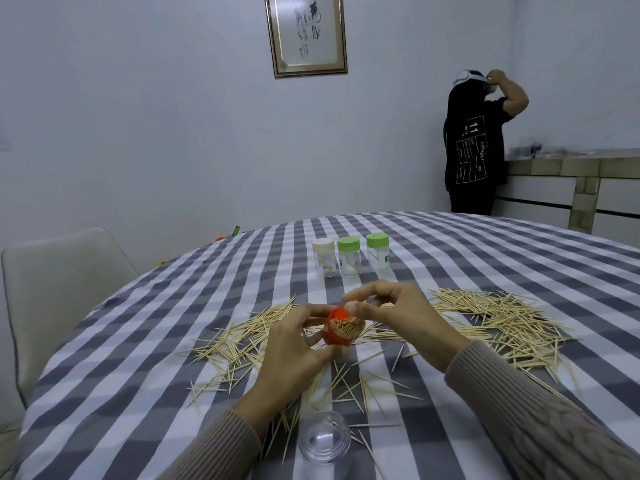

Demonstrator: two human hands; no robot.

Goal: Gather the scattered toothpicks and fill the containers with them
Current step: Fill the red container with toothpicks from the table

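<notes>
A: What takes up most of the view?

B: A round counter (145, 341) under a grey-and-white checked cloth, with a white chair (59, 292) at its left edge and a framed calligraphy piece (306, 32) on the wall behind. A person in a black printed shirt (474, 147) stands at the far right, back turned.

A: And the toothpicks?

B: Loose toothpicks (502, 323) lie scattered across the cloth, a thick pile to the right, another spread to the left and in front of the hands.

A: Containers?

B: Three capped jars stand in a row farther back: a white-lidded jar (324, 257), then two green-lidded jars (349, 256), each holding only a few picks. A clear plastic cup-like piece (323, 439) sits nearest the camera.

A: What are the hands doing?

B: The left hand (294, 344) has its fingers wrapped around an orange container (341, 329), tilted and packed with toothpicks, lifted above the cloth. The right hand (391, 311) is at its mouth, fingers pinched narrow over the toothpick tips; whether they grip any, I cannot tell.
</notes>
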